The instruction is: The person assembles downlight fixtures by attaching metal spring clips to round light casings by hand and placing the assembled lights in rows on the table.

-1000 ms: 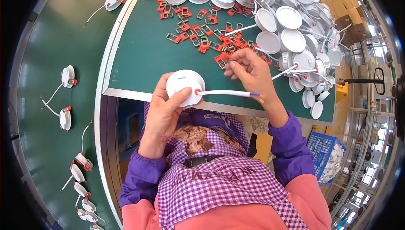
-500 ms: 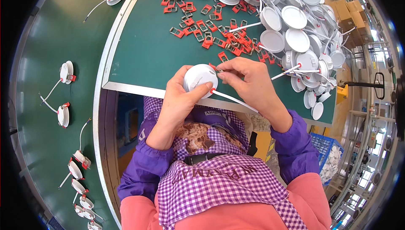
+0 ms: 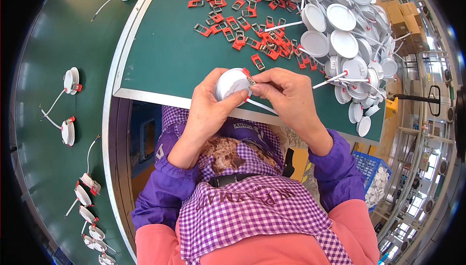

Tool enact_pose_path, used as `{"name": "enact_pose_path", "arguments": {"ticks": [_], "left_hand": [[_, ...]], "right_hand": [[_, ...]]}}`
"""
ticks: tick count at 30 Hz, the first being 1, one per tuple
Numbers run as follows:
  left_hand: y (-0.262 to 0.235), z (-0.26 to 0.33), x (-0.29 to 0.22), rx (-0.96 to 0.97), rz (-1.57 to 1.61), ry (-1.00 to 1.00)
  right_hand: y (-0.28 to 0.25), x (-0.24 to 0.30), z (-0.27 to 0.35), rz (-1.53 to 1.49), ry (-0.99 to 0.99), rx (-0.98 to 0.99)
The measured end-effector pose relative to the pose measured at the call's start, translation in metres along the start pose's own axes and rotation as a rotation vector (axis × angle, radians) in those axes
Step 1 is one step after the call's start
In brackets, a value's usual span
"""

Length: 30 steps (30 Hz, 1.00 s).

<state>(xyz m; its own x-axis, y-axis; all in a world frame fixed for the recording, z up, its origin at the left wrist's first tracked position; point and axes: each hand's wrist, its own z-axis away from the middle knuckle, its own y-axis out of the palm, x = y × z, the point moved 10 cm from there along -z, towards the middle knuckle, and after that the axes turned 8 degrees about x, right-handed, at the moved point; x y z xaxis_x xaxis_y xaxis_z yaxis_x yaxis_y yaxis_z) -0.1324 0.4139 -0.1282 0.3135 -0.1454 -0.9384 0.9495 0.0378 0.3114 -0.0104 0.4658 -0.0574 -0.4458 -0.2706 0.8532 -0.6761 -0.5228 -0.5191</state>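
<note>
Above the near edge of the green table, my left hand [image 3: 211, 101] grips a round white downlight [image 3: 232, 84], its thumb pressed on the back. A white cable [image 3: 262, 106] leaves the light through a red grommet and runs under my right hand [image 3: 284, 90]. Between my right thumb and fingers is a small red and metal spring clip [image 3: 248, 76], held against the rim of the light on its right side. My fingertips partly hide the clip. Several loose clips [image 3: 257, 62] of the same kind lie scattered on the table beyond my hands.
A tall heap of white downlights [image 3: 342, 45] with cables covers the table's right side. At left, past the metal table edge [image 3: 114, 73], a green belt [image 3: 43, 134] carries spaced lights with red clips. A blue crate [image 3: 367, 168] with white parts stands low at right.
The red clip has come closer against the light's rim and now stands more upright. My right hand has shifted slightly with it. Lights on the left belt appear slightly displaced, as does the whole view.
</note>
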Motion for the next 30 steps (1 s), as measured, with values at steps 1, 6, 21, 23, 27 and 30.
{"name": "enact_pose_path", "arguments": {"ticks": [1,6,21,23,27,30], "left_hand": [[-0.001,0.000,0.001,0.000,0.002,-0.003],[0.001,0.000,-0.002,0.024,-0.012,0.051],[0.003,0.009,0.001,0.123,-0.065,0.030],[0.003,0.007,0.003,0.127,-0.003,0.021],[-0.001,0.008,0.007,0.133,0.043,0.015],[-0.024,0.010,-0.009,0.004,-0.044,0.073]], "right_hand": [[0.001,0.000,0.000,0.000,0.003,0.001],[0.001,0.009,0.003,0.085,-0.050,-0.034],[0.008,-0.021,0.008,-0.211,0.175,-0.007],[0.012,-0.021,0.007,-0.192,0.176,-0.029],[0.016,-0.025,0.001,-0.297,0.208,0.104],[0.004,-0.026,-0.006,-0.201,0.134,0.135]]}}
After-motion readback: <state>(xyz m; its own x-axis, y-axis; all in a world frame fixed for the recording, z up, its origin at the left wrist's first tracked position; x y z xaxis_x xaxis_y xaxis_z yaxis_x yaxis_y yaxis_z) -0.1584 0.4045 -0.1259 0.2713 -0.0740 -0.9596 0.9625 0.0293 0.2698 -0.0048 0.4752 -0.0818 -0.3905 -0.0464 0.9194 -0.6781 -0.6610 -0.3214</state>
